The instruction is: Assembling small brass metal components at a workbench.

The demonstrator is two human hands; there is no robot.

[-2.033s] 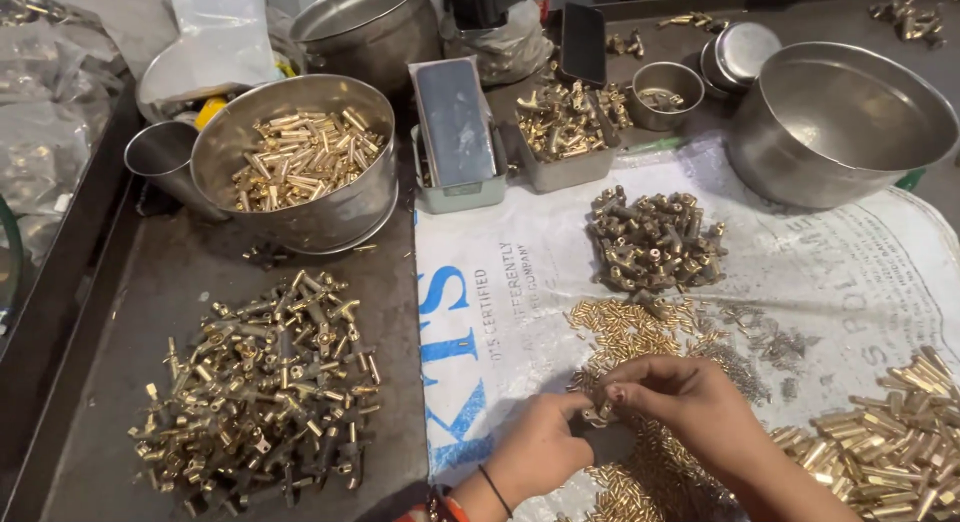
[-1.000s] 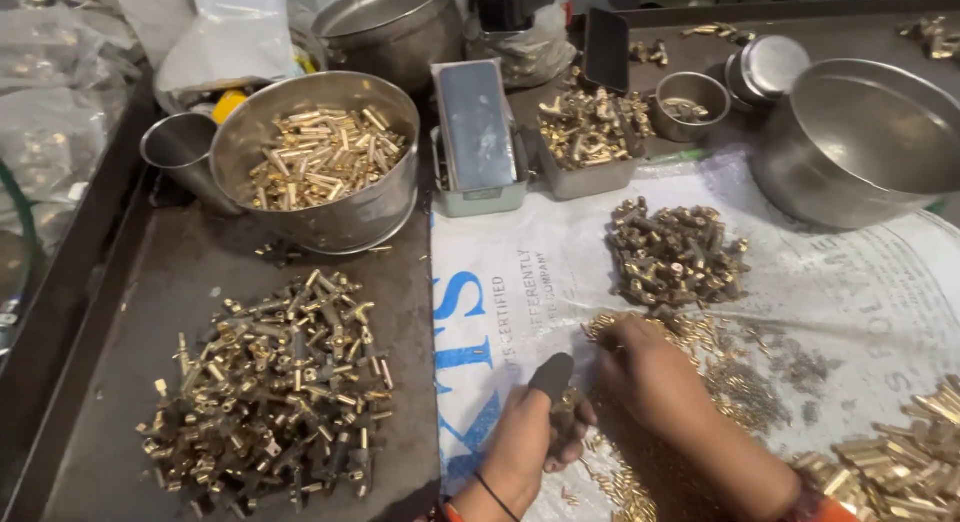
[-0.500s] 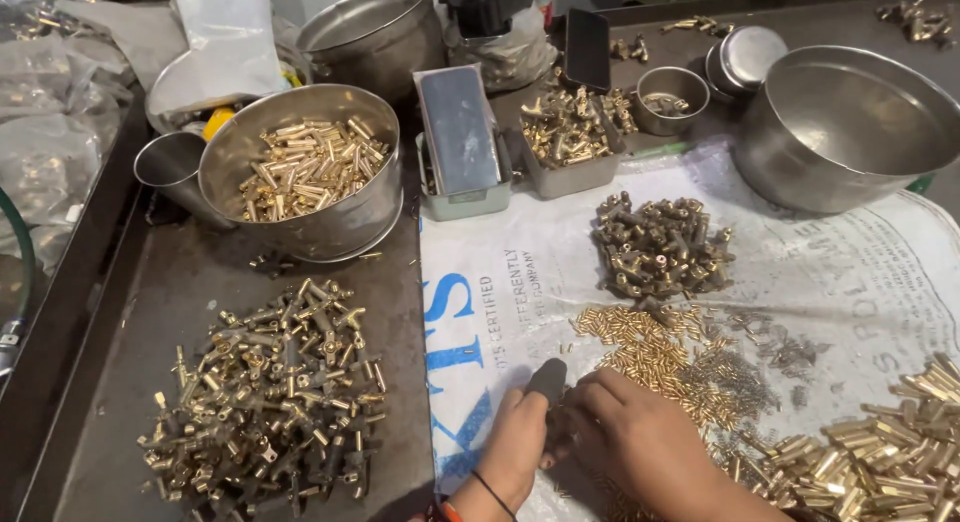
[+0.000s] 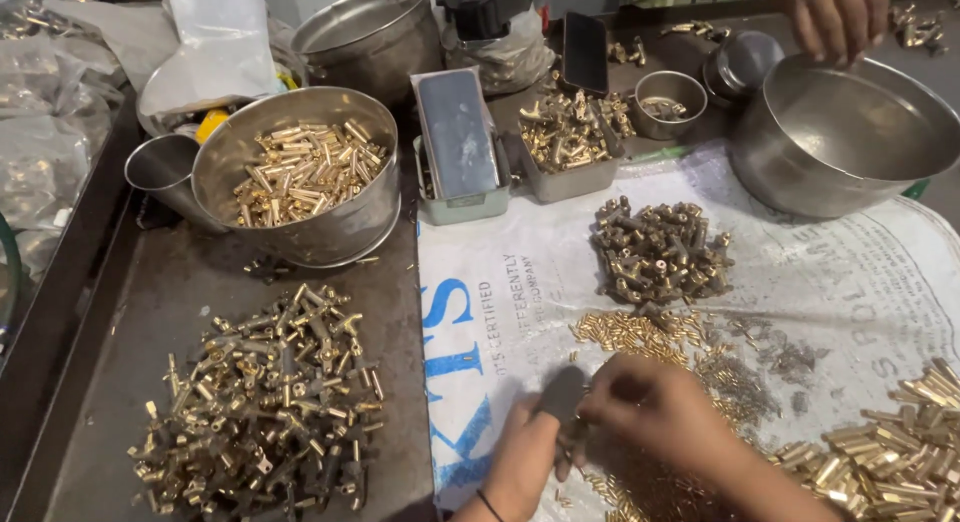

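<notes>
Both hands have slid left off the heap of tiny brass pins (image 4: 640,334); the left hand (image 4: 525,462) pinches a small dark flat tool (image 4: 562,394) and the right hand (image 4: 655,407) closes its fingertips against it. With loose pins lying just beside them on the white printed sack (image 4: 520,282), a careless wrist could scatter them toward the pile of brass fittings (image 4: 265,402).

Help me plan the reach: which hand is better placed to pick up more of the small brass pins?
Probably the right hand: it lies over the brass pins. The left hand sits beside them on the sack, holding a dark piece.
</notes>
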